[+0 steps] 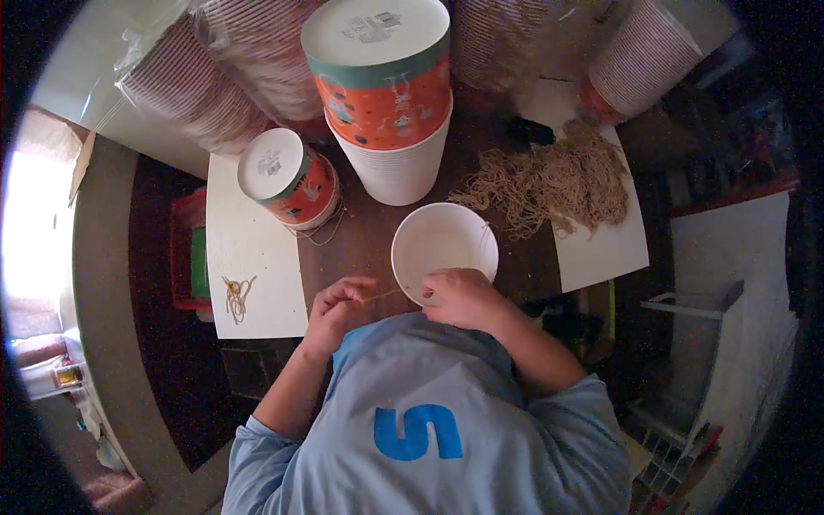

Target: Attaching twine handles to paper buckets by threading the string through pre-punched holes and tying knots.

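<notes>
A grey shirt [429,485] has one big, thick blue mark [418,433] on its front. It is a letter or a number; which one is hard to tell. The big orange tub [386,112] is upside down, and its white bottom [375,33] has small grey print and a little dark box. The small orange tub [303,196] is upside down too, and its round white base [273,163] also has small print and a dark box. Both prints are too tiny to read.
</notes>
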Demonstrator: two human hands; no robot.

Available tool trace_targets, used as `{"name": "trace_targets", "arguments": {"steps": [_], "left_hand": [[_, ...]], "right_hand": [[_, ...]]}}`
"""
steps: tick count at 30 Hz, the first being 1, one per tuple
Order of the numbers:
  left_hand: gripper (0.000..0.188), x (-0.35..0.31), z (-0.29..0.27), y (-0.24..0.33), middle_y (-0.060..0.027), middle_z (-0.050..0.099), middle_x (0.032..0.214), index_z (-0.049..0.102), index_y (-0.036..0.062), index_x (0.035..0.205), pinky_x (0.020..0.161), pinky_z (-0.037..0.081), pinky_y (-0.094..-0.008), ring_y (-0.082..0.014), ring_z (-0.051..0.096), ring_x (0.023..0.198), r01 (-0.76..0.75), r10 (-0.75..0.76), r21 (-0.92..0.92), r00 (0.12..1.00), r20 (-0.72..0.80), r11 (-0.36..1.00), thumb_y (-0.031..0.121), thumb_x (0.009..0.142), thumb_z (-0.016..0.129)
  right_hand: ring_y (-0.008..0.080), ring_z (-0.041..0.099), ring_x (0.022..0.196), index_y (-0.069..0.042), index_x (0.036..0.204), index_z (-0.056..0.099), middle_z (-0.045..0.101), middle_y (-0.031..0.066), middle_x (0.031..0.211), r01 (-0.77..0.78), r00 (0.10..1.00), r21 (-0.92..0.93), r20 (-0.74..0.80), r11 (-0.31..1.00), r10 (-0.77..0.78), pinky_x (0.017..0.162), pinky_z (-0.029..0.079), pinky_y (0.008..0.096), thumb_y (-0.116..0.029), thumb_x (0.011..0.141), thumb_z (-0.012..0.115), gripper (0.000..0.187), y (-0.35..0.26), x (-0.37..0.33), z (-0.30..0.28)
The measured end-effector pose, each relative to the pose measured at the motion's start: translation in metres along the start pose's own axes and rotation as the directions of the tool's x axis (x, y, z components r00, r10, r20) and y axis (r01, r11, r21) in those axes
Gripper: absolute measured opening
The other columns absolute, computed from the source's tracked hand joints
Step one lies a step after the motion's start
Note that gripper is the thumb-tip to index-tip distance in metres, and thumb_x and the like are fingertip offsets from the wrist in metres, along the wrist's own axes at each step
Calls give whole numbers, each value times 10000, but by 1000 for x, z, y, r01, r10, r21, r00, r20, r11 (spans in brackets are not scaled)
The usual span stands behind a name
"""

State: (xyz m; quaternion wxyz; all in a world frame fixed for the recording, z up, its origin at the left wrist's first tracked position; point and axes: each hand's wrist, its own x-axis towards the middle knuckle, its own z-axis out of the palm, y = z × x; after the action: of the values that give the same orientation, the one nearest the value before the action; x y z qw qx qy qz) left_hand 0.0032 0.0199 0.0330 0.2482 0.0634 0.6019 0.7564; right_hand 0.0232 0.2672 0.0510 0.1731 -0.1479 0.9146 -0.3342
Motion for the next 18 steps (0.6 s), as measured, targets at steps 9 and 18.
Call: {"name": "trace_targets", "arguments": {"steps": [9,18], "left_hand": [[73,14,22,-6,-18,597,844,557,52,914,700,456,-255,-114,570,760,147,-166,-230,984,-63,962,106,872,532],[160,10,5,-31,-9,618,808,593,29,987,602,458,-223,-78,553,681,183,-174,113,981,-82,977,108,847,585]], "right_hand": [[328,599,740,-58,747,593,608,143,754,61,995,12,-80,998,-60,671,469,441,-208,746,575,151,-5,5,-12],[311,590,761,-37,788,602,605,137,776,52,993,148,-110,988,-36,684,466,391,-221,760,604,186,0,10,-2]]}}
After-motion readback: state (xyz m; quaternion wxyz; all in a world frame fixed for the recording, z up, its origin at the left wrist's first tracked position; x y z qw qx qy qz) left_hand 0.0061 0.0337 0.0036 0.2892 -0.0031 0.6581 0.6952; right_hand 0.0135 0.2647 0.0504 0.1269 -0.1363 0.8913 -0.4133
